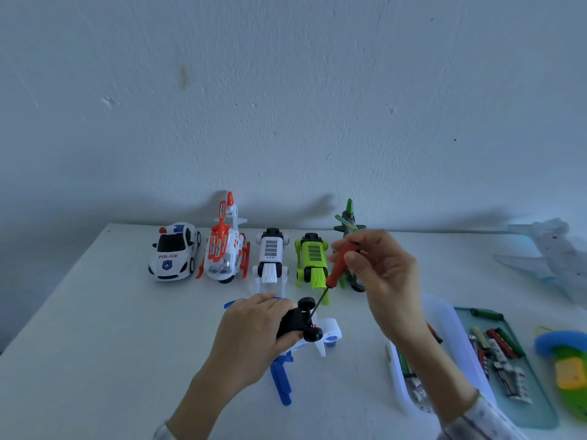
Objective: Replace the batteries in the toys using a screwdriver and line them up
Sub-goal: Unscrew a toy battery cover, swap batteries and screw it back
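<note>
Red-handled screwdriver (338, 267) sat pinched in my right hand (386, 274), its tip at the black underside of the blue-and-white toy helicopter (313, 339), which my left hand (254, 331) gripped over the desk (111, 328). Five toys stood lined up behind, from the police car (174, 251) rightward.

White police car (174, 251), orange-white helicopter (224, 246), lime robot (312, 260), red-handled screwdriver (338, 265).

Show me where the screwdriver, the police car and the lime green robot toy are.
screwdriver (341, 265), head view, on its red handle.
police car (173, 252), head view, on its windscreen and hood.
lime green robot toy (313, 257), head view, on its back grille.
</note>
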Demonstrator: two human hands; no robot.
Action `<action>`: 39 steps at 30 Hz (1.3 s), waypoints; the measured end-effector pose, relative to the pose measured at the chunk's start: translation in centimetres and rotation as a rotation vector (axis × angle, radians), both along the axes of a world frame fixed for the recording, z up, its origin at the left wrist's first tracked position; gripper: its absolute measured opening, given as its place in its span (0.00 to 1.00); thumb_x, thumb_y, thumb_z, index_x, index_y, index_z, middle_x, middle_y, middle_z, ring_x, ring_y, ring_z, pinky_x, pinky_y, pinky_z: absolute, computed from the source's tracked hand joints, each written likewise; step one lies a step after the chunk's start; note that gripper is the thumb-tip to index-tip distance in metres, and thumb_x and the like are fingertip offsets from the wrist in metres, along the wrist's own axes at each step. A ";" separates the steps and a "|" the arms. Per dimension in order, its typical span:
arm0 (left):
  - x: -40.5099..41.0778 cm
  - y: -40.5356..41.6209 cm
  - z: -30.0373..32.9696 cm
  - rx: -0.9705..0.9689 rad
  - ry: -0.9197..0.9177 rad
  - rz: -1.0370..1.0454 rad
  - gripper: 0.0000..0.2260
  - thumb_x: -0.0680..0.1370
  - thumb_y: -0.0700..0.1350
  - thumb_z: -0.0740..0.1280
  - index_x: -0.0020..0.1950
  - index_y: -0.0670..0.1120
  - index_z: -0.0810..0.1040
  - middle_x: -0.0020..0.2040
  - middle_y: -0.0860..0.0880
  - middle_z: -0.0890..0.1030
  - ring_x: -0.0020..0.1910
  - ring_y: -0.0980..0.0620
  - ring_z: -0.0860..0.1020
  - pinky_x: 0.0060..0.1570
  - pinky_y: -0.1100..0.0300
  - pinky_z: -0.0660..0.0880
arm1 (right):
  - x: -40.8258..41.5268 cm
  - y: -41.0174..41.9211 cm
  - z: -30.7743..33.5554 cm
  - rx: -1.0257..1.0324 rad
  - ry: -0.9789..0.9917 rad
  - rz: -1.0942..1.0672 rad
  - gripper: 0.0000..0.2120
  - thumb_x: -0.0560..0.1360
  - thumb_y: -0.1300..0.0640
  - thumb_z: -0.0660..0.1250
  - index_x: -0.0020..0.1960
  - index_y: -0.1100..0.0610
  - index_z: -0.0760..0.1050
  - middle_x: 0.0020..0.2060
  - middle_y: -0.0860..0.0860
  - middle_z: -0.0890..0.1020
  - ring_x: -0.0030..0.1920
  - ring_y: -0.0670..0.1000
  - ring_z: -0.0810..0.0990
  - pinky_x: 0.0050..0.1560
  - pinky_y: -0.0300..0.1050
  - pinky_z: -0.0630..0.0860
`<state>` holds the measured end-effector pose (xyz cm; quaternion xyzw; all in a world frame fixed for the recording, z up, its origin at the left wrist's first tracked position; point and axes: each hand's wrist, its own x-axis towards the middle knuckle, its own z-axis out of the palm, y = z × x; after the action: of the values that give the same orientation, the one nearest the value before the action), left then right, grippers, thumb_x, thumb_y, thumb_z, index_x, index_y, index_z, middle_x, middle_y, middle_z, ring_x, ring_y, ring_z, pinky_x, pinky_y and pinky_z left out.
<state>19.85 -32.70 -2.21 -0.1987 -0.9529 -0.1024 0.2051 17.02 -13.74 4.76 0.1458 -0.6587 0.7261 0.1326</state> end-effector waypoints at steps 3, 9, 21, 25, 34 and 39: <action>-0.1 -0.1 -0.1 0.011 0.002 -0.008 0.16 0.63 0.60 0.78 0.44 0.56 0.79 0.35 0.61 0.80 0.33 0.59 0.78 0.29 0.64 0.73 | 0.1 0.0 0.0 0.052 0.012 -0.028 0.08 0.71 0.59 0.73 0.48 0.59 0.77 0.43 0.58 0.83 0.41 0.59 0.83 0.44 0.39 0.76; -0.1 0.0 -0.3 0.004 0.023 0.003 0.16 0.61 0.61 0.78 0.43 0.56 0.80 0.34 0.60 0.80 0.34 0.58 0.79 0.29 0.63 0.74 | 0.3 -1.0 0.0 -0.048 0.033 0.021 0.06 0.72 0.71 0.67 0.42 0.63 0.72 0.38 0.64 0.80 0.30 0.64 0.77 0.32 0.42 0.75; 0.0 0.0 -0.5 0.054 -0.032 0.019 0.11 0.69 0.63 0.65 0.43 0.57 0.77 0.33 0.61 0.77 0.32 0.60 0.74 0.32 0.66 0.68 | 1.9 -2.7 0.3 0.619 0.176 -0.051 0.15 0.77 0.59 0.66 0.55 0.46 0.62 0.30 0.44 0.69 0.29 0.44 0.69 0.30 0.30 0.65; 0.0 0.0 -0.6 0.053 -0.018 0.025 0.12 0.68 0.62 0.66 0.43 0.56 0.79 0.32 0.60 0.76 0.30 0.59 0.73 0.31 0.67 0.65 | 1.8 -3.2 0.9 0.707 0.200 -0.021 0.17 0.78 0.58 0.65 0.56 0.43 0.58 0.31 0.42 0.69 0.34 0.42 0.71 0.32 0.33 0.67; 0.0 0.0 -0.7 0.024 -0.022 0.031 0.13 0.66 0.63 0.71 0.43 0.57 0.78 0.32 0.61 0.75 0.31 0.61 0.72 0.31 0.67 0.66 | 0.5 -3.6 0.4 0.671 0.127 -0.043 0.14 0.78 0.57 0.65 0.56 0.48 0.62 0.30 0.43 0.69 0.29 0.43 0.71 0.29 0.34 0.66; 0.4 0.1 -0.2 0.020 -0.028 0.026 0.15 0.63 0.61 0.76 0.43 0.57 0.78 0.35 0.61 0.78 0.35 0.59 0.77 0.31 0.65 0.72 | -0.7 -1.8 -1.6 0.369 -0.109 -0.245 0.14 0.75 0.58 0.69 0.53 0.49 0.65 0.35 0.54 0.78 0.28 0.48 0.73 0.30 0.41 0.72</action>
<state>20.27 -32.63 -2.38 -0.1829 -0.9570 -0.1122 0.1952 16.27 -15.51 3.12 0.0472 -0.7994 0.5785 0.1550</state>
